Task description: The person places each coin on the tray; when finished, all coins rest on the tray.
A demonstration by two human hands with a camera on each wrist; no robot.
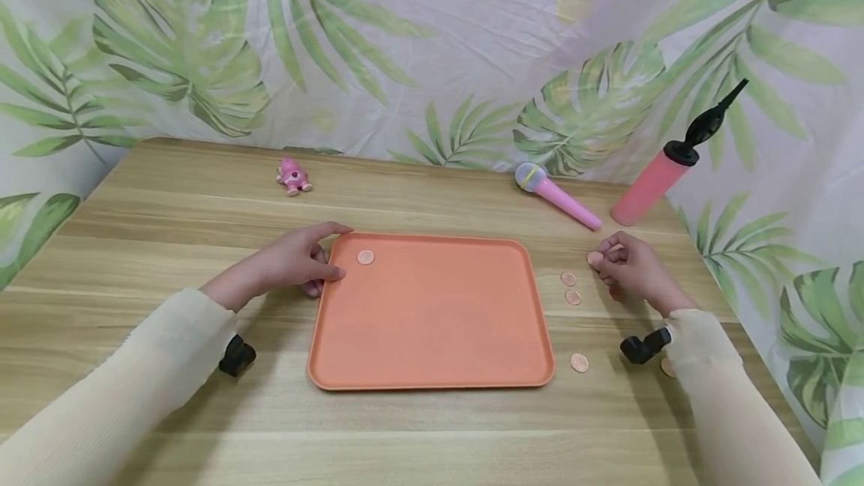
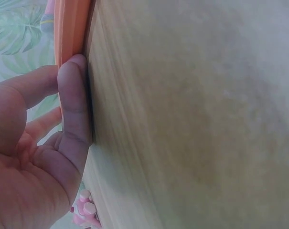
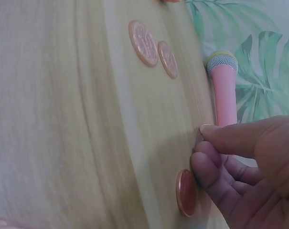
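An orange tray [image 1: 432, 313] lies flat on the wooden table, one copper coin [image 1: 366, 256] near its far left corner. My left hand [image 1: 290, 257] grips the tray's left rim between thumb and fingers; the left wrist view shows the fingertips at the tray's edge [image 2: 70, 28]. Right of the tray, my right hand [image 1: 631, 268] pinches a coin [image 1: 594, 259] between thumb and forefinger. Beneath that hand lies another coin [image 3: 186, 193]. Two coins, one upper [image 1: 569, 278] and one lower [image 1: 573, 297], lie between the hand and the tray.
Nearer the front are another coin [image 1: 579, 362] and one partly hidden by the right sleeve [image 1: 667, 367]. A pink toy microphone [image 1: 560, 197] and an upright pink hand pump [image 1: 651, 186] stand behind the right hand. A small pink figurine [image 1: 293, 176] is at back left.
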